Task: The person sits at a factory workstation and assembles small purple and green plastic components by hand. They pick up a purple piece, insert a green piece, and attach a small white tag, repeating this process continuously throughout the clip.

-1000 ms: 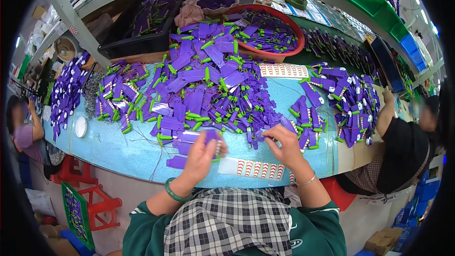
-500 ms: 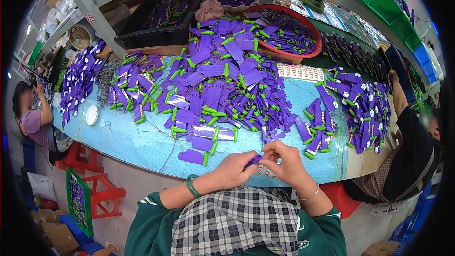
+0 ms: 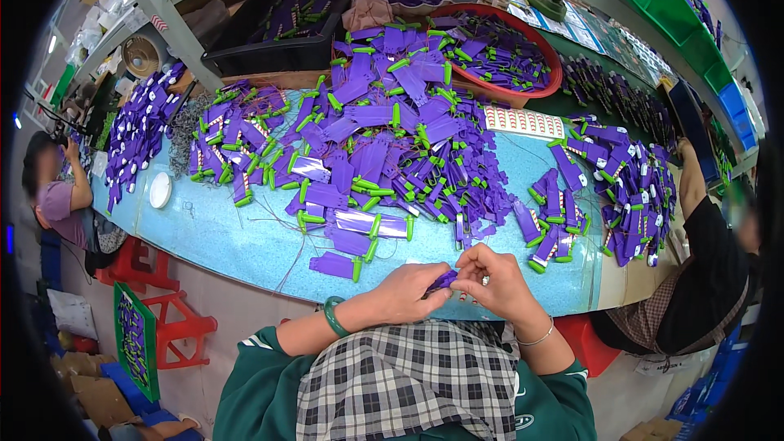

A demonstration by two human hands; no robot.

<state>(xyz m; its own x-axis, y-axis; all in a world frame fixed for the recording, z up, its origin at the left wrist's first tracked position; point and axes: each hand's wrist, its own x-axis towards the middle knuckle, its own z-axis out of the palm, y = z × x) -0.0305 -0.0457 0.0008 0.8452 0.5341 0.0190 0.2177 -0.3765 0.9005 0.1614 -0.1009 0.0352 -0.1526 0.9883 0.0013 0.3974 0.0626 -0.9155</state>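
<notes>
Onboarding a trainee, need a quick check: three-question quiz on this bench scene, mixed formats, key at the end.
1. What colour is the small piece between the left hand and the right hand?
2. True or false: the round white dish lies to the right of the large heap of purple-and-green parts.
3. Relative to the black bin, the red basin sits: A) to its left; B) to its right; C) inside it.

Key: 1. Purple. 2. False; the dish is to the left of the heap. 3. B.
</notes>
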